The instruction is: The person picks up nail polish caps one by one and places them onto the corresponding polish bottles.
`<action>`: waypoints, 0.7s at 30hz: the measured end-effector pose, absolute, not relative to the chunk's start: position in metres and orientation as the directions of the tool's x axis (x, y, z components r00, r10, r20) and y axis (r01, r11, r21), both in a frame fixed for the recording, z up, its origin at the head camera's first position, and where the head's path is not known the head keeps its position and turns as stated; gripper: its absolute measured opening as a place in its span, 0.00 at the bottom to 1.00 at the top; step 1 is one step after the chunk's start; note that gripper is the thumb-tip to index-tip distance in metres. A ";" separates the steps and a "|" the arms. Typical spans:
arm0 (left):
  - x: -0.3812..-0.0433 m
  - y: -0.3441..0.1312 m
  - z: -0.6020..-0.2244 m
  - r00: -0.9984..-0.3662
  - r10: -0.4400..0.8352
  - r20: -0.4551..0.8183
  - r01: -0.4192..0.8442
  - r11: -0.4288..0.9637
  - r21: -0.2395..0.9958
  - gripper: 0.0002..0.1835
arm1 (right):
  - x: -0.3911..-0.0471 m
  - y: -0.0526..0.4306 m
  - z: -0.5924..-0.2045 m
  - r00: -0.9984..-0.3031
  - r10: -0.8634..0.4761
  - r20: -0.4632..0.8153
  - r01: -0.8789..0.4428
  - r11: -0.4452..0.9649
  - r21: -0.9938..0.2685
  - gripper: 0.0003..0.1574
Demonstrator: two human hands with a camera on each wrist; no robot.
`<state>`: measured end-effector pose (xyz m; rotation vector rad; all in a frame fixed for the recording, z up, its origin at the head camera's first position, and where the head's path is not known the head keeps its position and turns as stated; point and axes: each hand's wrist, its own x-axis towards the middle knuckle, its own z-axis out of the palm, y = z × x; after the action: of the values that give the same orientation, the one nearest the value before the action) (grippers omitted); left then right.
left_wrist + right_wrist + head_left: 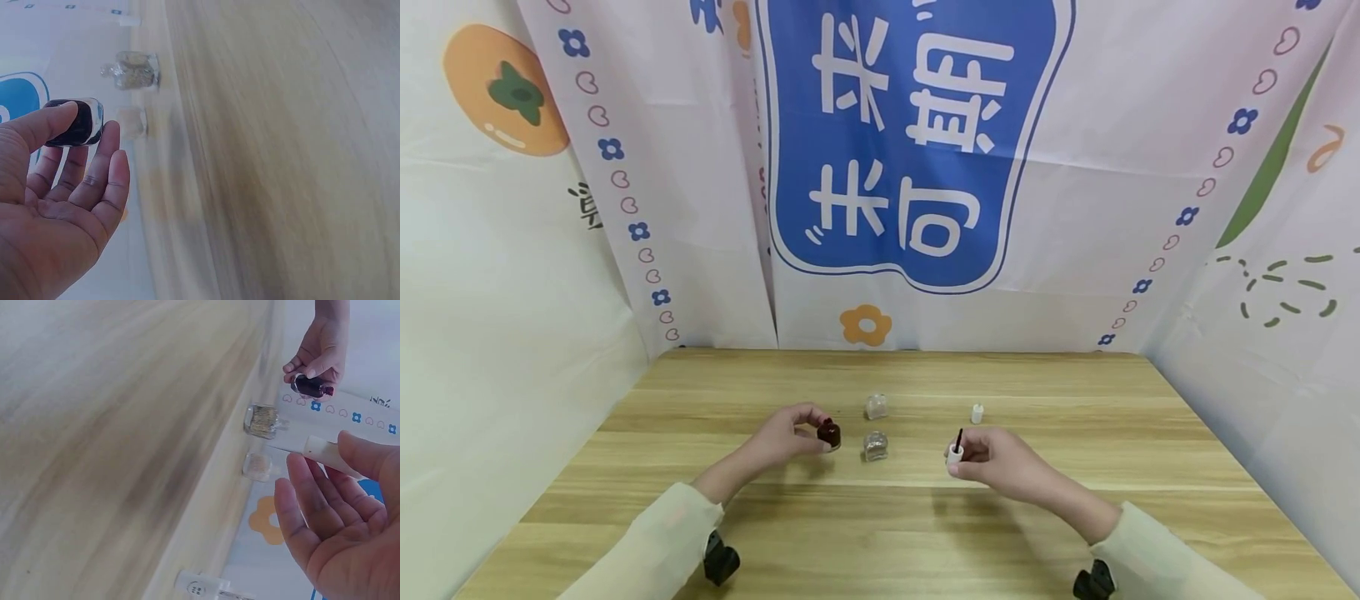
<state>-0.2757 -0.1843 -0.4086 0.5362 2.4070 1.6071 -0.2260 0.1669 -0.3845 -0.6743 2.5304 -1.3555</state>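
My left hand (pixel 790 433) pinches a small dark red nail polish bottle (pixel 829 433) between thumb and fingers, above the table. Its cap is off; the red-stained neck (pixel 327 390) shows in the right wrist view. The right hand (pixel 1003 461) grips a white nail polish cap (pixel 955 454), its dark brush (pixel 959 438) pointing up. Between the hands, two clear glass bottles stand uncapped on the table: a glittery one (pixel 876 447) nearer me and a paler one (pixel 876 406) behind it. Beyond the right hand stands a second white cap (pixel 977 414), brush side up.
The wooden table (pixel 880 533) ends at a hanging printed cloth (pixel 1075 275) at the back. More white cloth (pixel 497 333) rises along the left and right sides. Each sleeve has a small black device (pixel 721 560) by the wrist.
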 end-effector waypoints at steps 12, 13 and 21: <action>-0.262 -0.169 -0.394 -0.902 0.429 0.049 0.190 0.293 0.937 0.16 | -0.224 0.172 -0.372 -0.876 -0.480 0.040 -0.263 0.408 -0.874 0.11; -0.260 -0.168 -0.394 -0.898 0.436 0.053 0.195 0.287 0.938 0.16 | -0.224 0.172 -0.372 -0.876 -0.481 0.044 -0.264 0.402 -0.876 0.11; -0.253 -0.152 -0.392 -0.879 0.474 0.054 0.202 0.266 0.943 0.14 | -0.221 0.174 -0.364 -0.873 -0.484 0.058 -0.292 0.424 -0.857 0.11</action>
<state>-0.2529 -0.1519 -0.3921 0.6272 2.2983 1.6550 -0.2214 0.1744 -0.3638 -0.6851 2.4783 -1.4320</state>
